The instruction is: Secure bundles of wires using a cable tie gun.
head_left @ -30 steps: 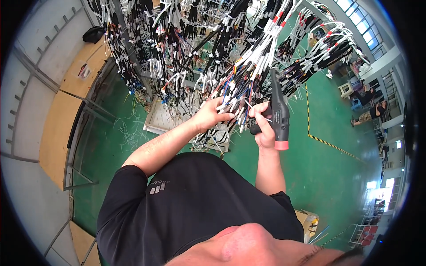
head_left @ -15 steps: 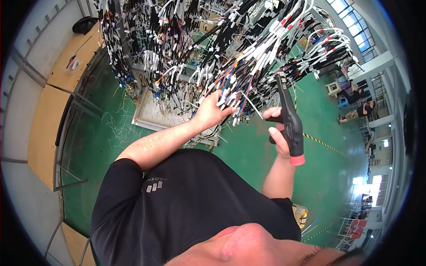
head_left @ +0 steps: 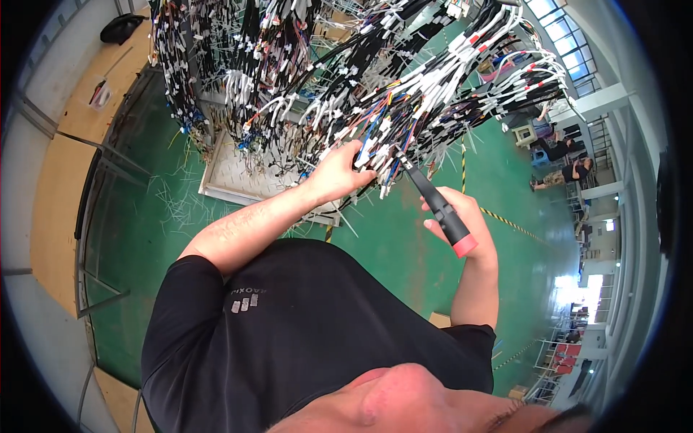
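Left hand [head_left: 336, 173]: fingers curled round lower end of wire bundle [head_left: 433, 94], ahead of torso. Right hand [head_left: 472, 216]: fingers wrapped on black tool [head_left: 434, 200], nose at bundle. Bundle likely floppy, splaying; grip near ends. Tool probably rigid; hold by handle.

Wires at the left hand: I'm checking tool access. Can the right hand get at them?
Probably yes: the right hand holds a black tool, its tip at the wires; nothing visible blocks it.
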A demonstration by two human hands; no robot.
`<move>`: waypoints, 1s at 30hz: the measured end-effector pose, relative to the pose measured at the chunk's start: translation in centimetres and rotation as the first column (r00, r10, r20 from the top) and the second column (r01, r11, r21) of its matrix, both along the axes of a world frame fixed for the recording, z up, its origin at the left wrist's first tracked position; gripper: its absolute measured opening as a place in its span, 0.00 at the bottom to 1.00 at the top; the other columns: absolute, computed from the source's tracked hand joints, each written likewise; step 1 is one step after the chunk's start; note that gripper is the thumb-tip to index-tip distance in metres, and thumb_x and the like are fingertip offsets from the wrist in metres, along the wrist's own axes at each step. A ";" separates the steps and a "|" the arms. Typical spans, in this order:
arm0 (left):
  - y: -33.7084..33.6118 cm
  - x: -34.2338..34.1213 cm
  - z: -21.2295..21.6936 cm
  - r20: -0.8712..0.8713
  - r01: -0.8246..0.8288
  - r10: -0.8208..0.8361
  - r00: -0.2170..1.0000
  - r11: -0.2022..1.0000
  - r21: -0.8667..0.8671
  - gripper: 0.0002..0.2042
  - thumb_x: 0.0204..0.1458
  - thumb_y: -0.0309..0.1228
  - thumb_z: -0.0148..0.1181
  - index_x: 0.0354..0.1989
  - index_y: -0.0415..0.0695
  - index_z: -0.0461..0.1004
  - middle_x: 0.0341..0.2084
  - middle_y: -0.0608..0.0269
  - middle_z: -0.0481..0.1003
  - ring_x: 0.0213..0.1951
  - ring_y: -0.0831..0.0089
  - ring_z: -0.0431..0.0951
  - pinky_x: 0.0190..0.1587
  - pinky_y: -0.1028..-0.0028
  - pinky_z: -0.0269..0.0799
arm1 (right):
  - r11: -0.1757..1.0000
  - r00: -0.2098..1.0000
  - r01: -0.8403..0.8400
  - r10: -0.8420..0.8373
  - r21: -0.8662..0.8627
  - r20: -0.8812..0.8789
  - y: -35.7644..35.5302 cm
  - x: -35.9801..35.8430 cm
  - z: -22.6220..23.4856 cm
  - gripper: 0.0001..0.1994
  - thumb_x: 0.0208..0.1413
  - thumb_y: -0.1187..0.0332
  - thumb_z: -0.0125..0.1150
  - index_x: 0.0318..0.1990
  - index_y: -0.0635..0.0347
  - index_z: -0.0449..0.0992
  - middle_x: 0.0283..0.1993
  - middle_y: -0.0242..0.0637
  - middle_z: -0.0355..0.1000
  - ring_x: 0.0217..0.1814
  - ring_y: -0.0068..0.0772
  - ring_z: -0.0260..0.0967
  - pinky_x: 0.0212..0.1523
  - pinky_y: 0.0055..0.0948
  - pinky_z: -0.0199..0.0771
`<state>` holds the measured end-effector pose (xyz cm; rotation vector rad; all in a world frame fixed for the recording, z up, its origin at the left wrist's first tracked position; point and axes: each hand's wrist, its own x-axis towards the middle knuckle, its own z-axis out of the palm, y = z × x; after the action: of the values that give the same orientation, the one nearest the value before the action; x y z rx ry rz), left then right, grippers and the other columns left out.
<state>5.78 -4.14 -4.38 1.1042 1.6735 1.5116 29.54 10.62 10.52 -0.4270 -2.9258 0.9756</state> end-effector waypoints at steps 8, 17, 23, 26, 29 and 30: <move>-0.3 -1.2 -0.7 0.010 -0.013 0.013 1.000 0.999 0.037 0.21 0.50 0.35 0.64 0.50 0.34 0.76 0.36 0.46 0.82 0.39 0.57 0.83 0.48 0.61 0.77 | 0.991 0.988 0.134 -0.136 -0.030 -0.072 -1.2 -0.3 2.0 0.21 0.49 0.68 0.76 0.50 0.64 0.80 0.41 0.36 0.80 0.43 0.31 0.77 0.47 0.31 0.76; -0.2 -1.5 -0.2 -0.030 -0.001 0.001 1.000 1.000 -0.026 0.18 0.51 0.36 0.63 0.46 0.35 0.76 0.36 0.44 0.82 0.42 0.51 0.84 0.49 0.58 0.77 | 0.999 0.999 0.038 -0.038 -0.021 -0.024 -1.7 -1.4 1.3 0.22 0.51 0.70 0.76 0.54 0.65 0.78 0.41 0.33 0.77 0.39 0.25 0.72 0.43 0.30 0.76; -0.1 -2.1 -0.9 -0.029 0.025 -0.027 0.999 0.998 -0.053 0.19 0.53 0.33 0.67 0.50 0.37 0.76 0.33 0.55 0.81 0.37 0.68 0.80 0.45 0.65 0.77 | 0.999 0.999 0.030 -0.030 0.015 0.024 -1.4 -1.5 1.5 0.22 0.51 0.71 0.76 0.54 0.65 0.78 0.42 0.34 0.77 0.40 0.26 0.73 0.43 0.30 0.76; -0.5 -2.1 0.1 -0.043 0.027 -0.030 0.999 0.998 -0.056 0.18 0.52 0.34 0.65 0.48 0.35 0.76 0.34 0.49 0.82 0.39 0.60 0.82 0.47 0.61 0.77 | 0.993 0.999 0.025 -0.029 -0.116 -0.034 -1.5 -1.5 1.2 0.22 0.51 0.72 0.76 0.54 0.64 0.78 0.43 0.34 0.77 0.40 0.27 0.73 0.44 0.30 0.76; -0.6 -2.2 0.3 -0.045 0.031 -0.033 0.998 0.998 -0.056 0.19 0.51 0.36 0.63 0.46 0.34 0.75 0.36 0.43 0.82 0.42 0.51 0.85 0.49 0.58 0.78 | 0.997 1.000 0.013 -0.011 -0.078 0.015 -1.6 -1.6 1.4 0.22 0.51 0.73 0.75 0.54 0.64 0.79 0.43 0.33 0.77 0.41 0.26 0.74 0.45 0.29 0.77; -0.6 -2.2 0.2 -0.048 0.034 -0.036 0.998 0.998 -0.055 0.19 0.51 0.36 0.63 0.46 0.34 0.76 0.36 0.43 0.82 0.42 0.51 0.85 0.49 0.58 0.78 | 0.998 1.000 -0.006 0.007 -0.059 0.014 -1.6 -1.6 1.5 0.21 0.52 0.73 0.75 0.54 0.63 0.79 0.42 0.33 0.78 0.41 0.25 0.74 0.46 0.29 0.77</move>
<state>3.60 -4.72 -4.18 1.1439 1.7089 1.4199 27.91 9.03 11.97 -0.4287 -2.9190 1.0663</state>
